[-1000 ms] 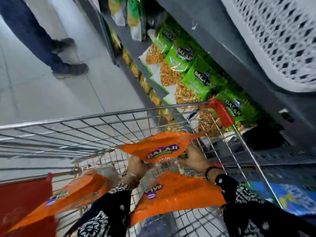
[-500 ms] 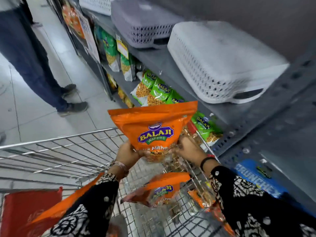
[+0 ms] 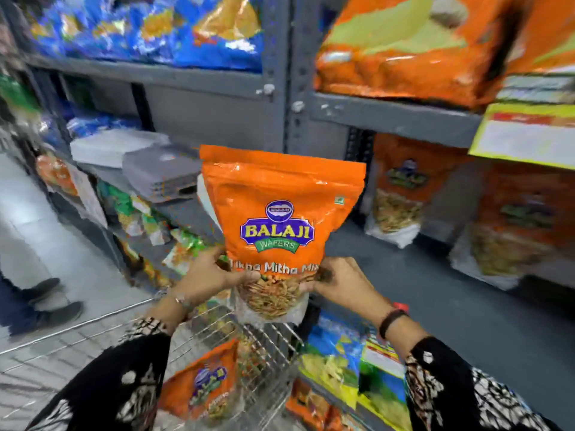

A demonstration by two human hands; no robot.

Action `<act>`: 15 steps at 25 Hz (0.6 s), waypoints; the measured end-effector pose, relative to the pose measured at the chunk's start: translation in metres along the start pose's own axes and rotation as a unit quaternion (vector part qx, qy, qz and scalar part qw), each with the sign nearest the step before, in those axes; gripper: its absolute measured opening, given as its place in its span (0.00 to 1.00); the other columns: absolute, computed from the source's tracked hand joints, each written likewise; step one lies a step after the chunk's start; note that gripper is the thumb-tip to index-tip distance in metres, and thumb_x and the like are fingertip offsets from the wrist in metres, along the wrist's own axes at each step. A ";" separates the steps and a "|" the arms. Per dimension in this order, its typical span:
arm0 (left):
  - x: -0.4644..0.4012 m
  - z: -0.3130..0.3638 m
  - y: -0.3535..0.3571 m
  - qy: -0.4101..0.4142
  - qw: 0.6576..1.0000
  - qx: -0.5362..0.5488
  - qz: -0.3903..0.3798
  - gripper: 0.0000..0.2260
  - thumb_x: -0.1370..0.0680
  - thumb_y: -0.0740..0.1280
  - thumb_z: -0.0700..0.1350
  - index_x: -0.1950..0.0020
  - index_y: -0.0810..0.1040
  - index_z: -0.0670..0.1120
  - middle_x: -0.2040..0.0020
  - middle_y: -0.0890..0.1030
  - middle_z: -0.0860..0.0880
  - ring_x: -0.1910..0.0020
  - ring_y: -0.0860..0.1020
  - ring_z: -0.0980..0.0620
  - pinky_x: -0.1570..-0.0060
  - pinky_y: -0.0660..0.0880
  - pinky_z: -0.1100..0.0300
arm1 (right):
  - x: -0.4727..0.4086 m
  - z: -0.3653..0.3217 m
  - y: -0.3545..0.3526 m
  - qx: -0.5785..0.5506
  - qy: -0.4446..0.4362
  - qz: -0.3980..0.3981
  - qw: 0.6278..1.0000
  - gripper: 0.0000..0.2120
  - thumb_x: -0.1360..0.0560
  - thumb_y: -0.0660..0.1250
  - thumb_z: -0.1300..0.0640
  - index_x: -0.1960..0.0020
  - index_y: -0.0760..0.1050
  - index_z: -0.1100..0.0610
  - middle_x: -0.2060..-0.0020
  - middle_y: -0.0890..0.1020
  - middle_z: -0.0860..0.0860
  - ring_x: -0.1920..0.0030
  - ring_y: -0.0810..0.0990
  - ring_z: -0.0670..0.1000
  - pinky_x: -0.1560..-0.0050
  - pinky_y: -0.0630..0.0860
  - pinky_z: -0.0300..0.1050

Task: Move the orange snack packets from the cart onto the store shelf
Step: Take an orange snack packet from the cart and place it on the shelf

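Observation:
I hold an orange Balaji snack packet point(image 3: 280, 213) upright in front of the grey store shelf point(image 3: 395, 118). My left hand point(image 3: 207, 276) grips its lower left corner and my right hand point(image 3: 342, 283) grips its lower right corner. Below my arms, another orange packet point(image 3: 202, 387) lies in the wire cart point(image 3: 267, 340). On the shelf to the right stand more orange packets point(image 3: 401, 185), beside a bare patch of shelf floor point(image 3: 348, 241).
Blue snack bags point(image 3: 155, 29) fill the upper left shelf and large orange bags point(image 3: 404, 48) the upper right. A yellow price tag point(image 3: 525, 135) hangs at the right. Green packets point(image 3: 183, 247) sit lower left. Another person's legs point(image 3: 34, 300) stand in the aisle.
Both hands have raised the orange packet out of the cart and up to the shelf. My view has swung up from the cart toward the shelves.

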State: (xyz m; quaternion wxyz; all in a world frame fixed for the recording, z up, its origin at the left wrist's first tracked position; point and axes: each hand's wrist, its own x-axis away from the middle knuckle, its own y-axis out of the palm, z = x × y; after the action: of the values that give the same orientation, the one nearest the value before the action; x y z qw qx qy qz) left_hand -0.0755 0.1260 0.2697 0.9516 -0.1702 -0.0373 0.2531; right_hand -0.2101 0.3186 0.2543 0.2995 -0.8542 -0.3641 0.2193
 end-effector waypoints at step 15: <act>-0.116 0.073 0.227 0.050 0.992 0.053 -0.107 0.18 0.30 0.69 0.37 0.42 0.69 0.40 0.41 0.77 0.39 0.42 0.75 0.42 0.39 0.71 0.44 | 0.036 0.113 -0.133 0.032 0.227 0.217 0.949 0.13 0.33 0.72 0.56 0.51 0.78 0.60 0.52 0.84 0.59 0.55 0.80 0.55 0.58 0.72 0.42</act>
State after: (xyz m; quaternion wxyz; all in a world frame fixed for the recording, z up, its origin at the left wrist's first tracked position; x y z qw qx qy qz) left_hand -0.2941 0.2757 0.2625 0.9816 -0.1269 0.0055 0.1429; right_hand -0.3200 0.4595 0.2561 0.3469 -0.9296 -0.0852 0.0914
